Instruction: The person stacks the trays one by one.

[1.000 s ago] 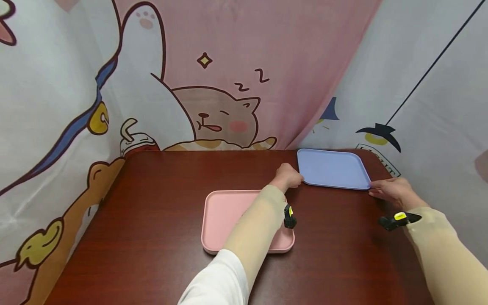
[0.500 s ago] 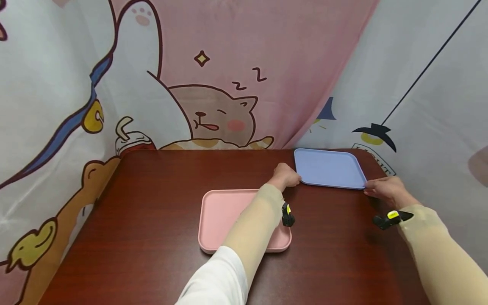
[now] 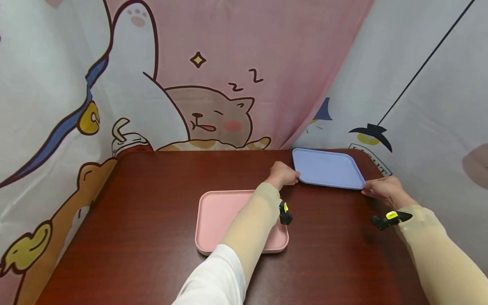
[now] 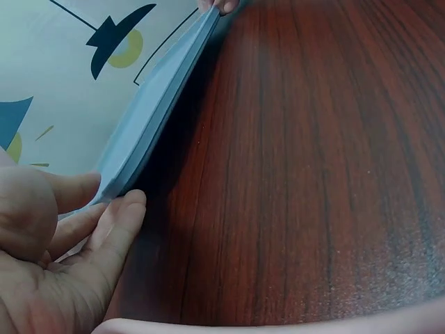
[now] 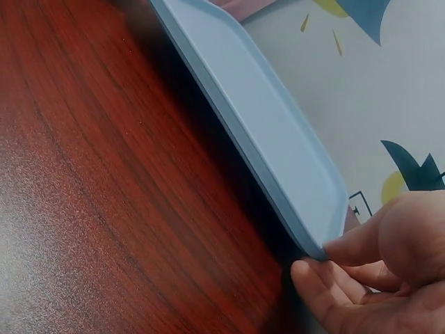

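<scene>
A light blue rectangular tray (image 3: pixel 328 168) is at the far right of the brown table, close to the curtain. My left hand (image 3: pixel 283 174) pinches its near left corner; in the left wrist view the thumb and fingers (image 4: pixel 124 216) meet at that corner. At the near right corner, my right hand (image 3: pixel 386 190) pinches the rim, its thumb and fingers (image 5: pixel 351 243) showing in the right wrist view. Dark shadow lies under the tray's near edge; whether its base touches the table I cannot tell. A pink tray (image 3: pixel 219 216) lies nearer, partly hidden beneath my left forearm.
The brown table (image 3: pixel 145 203) reaches back to a curtain (image 3: pixel 213 34) printed with cartoon animals, which also hangs along both sides. Wrist cameras (image 3: pixel 285 212) are strapped to both of my arms.
The head view has turned slightly, so the scene slides a little leftward. Both hands keep their hold on the blue tray's corners; the pink tray stays put.
</scene>
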Available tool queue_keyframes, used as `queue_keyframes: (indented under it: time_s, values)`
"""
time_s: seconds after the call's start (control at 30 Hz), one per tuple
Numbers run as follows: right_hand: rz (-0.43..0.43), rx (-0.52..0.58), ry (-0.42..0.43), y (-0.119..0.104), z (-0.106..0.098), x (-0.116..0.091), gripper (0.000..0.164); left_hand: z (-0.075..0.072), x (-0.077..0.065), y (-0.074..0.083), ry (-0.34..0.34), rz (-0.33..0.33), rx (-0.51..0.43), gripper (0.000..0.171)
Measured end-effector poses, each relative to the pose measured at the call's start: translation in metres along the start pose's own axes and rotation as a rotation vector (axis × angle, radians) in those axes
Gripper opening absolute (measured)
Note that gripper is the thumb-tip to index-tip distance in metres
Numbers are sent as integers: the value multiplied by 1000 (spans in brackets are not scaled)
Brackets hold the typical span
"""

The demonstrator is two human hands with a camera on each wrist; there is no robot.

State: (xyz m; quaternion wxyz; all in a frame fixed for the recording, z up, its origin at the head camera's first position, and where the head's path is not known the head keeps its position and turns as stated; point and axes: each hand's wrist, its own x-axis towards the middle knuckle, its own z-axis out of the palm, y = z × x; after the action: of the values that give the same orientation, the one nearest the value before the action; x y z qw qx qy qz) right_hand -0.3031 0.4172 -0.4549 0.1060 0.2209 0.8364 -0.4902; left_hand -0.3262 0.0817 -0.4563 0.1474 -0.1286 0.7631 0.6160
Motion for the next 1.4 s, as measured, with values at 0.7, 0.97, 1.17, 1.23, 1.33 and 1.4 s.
queue_keyframes:
  time_s: [0.7, 0.97, 1.17, 1.23, 1.33, 1.4]
  values:
    - [-118, -104, -16, -20, -5, -18, 55, -14, -2, 3, 45, 97, -98, 14]
    - [-178, -44, -76, -26, -8, -26, 57, -22, -10, 4, 45, 124, -162, 15]
    - [-182, 36, -196, -33, -12, -35, 59, -37, -17, 13, 19, 161, -184, 15]
    - [-173, 56, -242, -36, -12, -39, 60, -43, -21, 16, 14, 173, -204, 15]
    - [-168, 80, -292, -41, -10, -48, 63, -52, -26, 18, 8, 202, -235, 16]
    - [-174, 92, -313, -45, -8, -53, 64, -59, -30, 19, 11, 216, -226, 16]
